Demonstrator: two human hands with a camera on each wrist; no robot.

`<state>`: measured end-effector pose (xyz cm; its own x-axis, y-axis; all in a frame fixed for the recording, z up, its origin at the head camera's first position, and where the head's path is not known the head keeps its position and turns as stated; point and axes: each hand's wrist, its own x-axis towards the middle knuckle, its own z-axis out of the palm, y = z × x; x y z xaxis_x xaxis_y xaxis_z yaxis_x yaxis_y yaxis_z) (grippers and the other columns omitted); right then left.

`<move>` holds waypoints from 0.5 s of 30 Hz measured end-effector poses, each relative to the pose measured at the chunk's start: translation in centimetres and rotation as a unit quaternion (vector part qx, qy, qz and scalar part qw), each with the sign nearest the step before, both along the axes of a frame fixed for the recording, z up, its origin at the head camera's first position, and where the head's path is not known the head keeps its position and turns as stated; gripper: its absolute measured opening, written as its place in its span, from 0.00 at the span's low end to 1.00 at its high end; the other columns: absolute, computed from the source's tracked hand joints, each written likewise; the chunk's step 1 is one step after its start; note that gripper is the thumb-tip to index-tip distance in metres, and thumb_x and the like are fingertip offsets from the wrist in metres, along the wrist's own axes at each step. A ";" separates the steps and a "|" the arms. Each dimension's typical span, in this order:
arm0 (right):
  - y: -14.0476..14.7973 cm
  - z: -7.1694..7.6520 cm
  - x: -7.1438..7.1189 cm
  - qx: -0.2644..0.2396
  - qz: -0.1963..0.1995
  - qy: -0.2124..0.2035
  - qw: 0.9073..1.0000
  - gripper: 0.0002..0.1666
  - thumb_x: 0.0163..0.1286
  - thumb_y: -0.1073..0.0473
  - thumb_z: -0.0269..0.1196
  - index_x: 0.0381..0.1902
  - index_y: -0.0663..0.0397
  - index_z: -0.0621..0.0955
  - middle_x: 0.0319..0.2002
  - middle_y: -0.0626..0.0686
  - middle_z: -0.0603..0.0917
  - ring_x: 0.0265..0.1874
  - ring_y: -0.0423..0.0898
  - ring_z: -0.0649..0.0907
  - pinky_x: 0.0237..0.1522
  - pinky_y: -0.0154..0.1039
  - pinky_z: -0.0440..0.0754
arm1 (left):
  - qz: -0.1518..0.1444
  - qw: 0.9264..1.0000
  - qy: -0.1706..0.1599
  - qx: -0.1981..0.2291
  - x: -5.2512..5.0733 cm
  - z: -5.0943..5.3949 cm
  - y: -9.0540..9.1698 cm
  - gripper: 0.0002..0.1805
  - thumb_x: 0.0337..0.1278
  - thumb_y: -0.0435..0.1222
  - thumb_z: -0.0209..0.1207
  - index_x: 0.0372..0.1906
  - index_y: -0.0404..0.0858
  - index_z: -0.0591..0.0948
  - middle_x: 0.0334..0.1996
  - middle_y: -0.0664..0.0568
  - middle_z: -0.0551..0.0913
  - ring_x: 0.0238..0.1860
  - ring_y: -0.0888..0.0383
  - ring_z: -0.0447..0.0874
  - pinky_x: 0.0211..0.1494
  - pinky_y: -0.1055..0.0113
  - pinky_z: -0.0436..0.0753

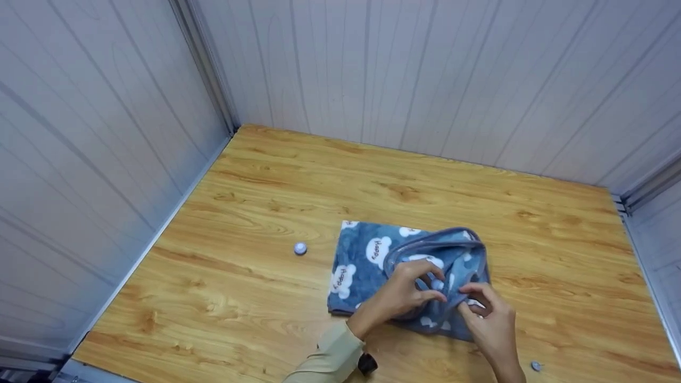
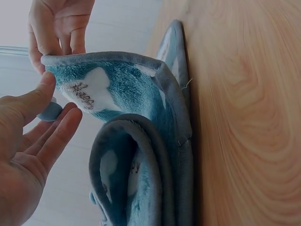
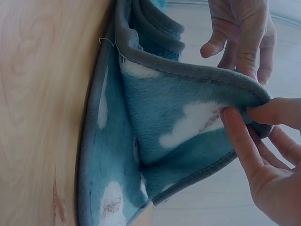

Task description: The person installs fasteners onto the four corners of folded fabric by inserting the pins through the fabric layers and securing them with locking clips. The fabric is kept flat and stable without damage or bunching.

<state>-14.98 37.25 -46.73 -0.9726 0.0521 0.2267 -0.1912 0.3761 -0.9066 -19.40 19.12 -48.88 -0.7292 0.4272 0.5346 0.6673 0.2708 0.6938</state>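
Observation:
A folded blue fleece blanket with white clouds and grey edging lies on the table, one part lifted into a loop. My right hand pinches the raised edge between thumb and fingers; the right wrist view shows this hand at the blanket's corner. To its left, my left hand holds a small round blue-grey cap between thumb and fingers, close to the raised corner. The cap's far side is hidden.
A pale round cap sits on the wooden table left of the blanket. Near the front right lies a small grey piece with a thin pin-like tip. A black object shows beside the left sleeve. Pale panels enclose the table.

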 end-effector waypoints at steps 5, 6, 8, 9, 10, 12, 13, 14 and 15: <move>0.1 -0.2 -0.1 -0.002 0.005 -0.012 1.000 0.16 0.49 0.82 0.61 0.33 0.63 0.81 0.32 0.53 0.82 0.37 0.49 0.83 0.30 0.31 0.81 | -0.001 1.000 -0.009 0.002 -0.1 -0.2 0.1 0.17 0.46 0.40 0.69 0.40 0.35 0.81 0.37 0.53 0.83 0.34 0.71 0.79 0.39 0.83 0.76; 0.1 -0.2 -0.2 -0.003 0.006 -0.014 1.000 0.16 0.49 0.82 0.61 0.34 0.63 0.80 0.32 0.53 0.82 0.38 0.50 0.83 0.31 0.32 0.82 | -0.001 1.000 -0.009 0.001 -0.1 -0.2 0.1 0.17 0.46 0.40 0.68 0.41 0.35 0.81 0.37 0.53 0.83 0.34 0.71 0.79 0.39 0.82 0.76; 0.1 -0.2 -0.3 0.000 0.007 -0.018 1.000 0.16 0.49 0.83 0.61 0.34 0.64 0.80 0.32 0.54 0.82 0.38 0.50 0.83 0.31 0.32 0.82 | 0.000 1.000 -0.010 -0.002 -0.1 -0.1 0.1 0.17 0.47 0.41 0.68 0.41 0.36 0.81 0.37 0.53 0.83 0.34 0.72 0.80 0.40 0.83 0.76; 0.1 -0.2 -0.3 0.000 0.008 -0.020 1.000 0.16 0.50 0.83 0.61 0.34 0.64 0.80 0.33 0.54 0.82 0.39 0.50 0.83 0.31 0.32 0.82 | 0.000 1.000 -0.010 -0.004 -0.1 -0.1 0.2 0.17 0.47 0.41 0.67 0.42 0.36 0.82 0.37 0.53 0.83 0.34 0.72 0.80 0.40 0.83 0.76; 0.1 -0.1 -0.3 0.003 0.009 -0.021 1.000 0.16 0.50 0.83 0.61 0.34 0.64 0.80 0.33 0.54 0.81 0.39 0.50 0.83 0.31 0.32 0.82 | -0.001 1.000 -0.012 -0.006 -0.1 -0.1 0.2 0.17 0.48 0.41 0.67 0.42 0.36 0.82 0.38 0.53 0.83 0.34 0.72 0.79 0.40 0.83 0.76; 0.2 -0.1 -0.4 0.008 0.009 -0.025 1.000 0.16 0.50 0.82 0.61 0.35 0.64 0.80 0.34 0.54 0.81 0.39 0.50 0.83 0.31 0.32 0.82 | -0.005 1.000 -0.012 -0.010 -0.1 0.0 0.1 0.17 0.49 0.41 0.67 0.43 0.36 0.82 0.39 0.53 0.83 0.35 0.72 0.80 0.40 0.82 0.76; 0.2 -0.1 -0.4 0.009 0.008 -0.026 1.000 0.16 0.50 0.82 0.61 0.35 0.64 0.80 0.34 0.54 0.81 0.39 0.50 0.83 0.31 0.32 0.82 | -0.008 1.000 -0.013 -0.012 -0.1 0.0 0.1 0.17 0.50 0.41 0.66 0.44 0.36 0.83 0.39 0.53 0.83 0.35 0.72 0.80 0.40 0.81 0.77; 0.2 0.0 -0.4 0.010 0.007 -0.026 1.000 0.16 0.50 0.83 0.61 0.35 0.63 0.80 0.34 0.54 0.81 0.39 0.49 0.83 0.31 0.32 0.82 | -0.011 1.000 -0.015 -0.014 -0.1 0.0 0.1 0.17 0.51 0.40 0.66 0.45 0.36 0.83 0.40 0.53 0.84 0.35 0.72 0.80 0.40 0.81 0.77; 0.2 0.0 -0.4 0.011 0.005 -0.025 1.000 0.16 0.50 0.83 0.61 0.35 0.63 0.81 0.34 0.54 0.81 0.39 0.49 0.83 0.31 0.31 0.82 | -0.015 1.000 -0.019 -0.015 -0.1 0.0 0.1 0.16 0.52 0.39 0.66 0.46 0.36 0.83 0.40 0.53 0.84 0.36 0.72 0.80 0.40 0.79 0.78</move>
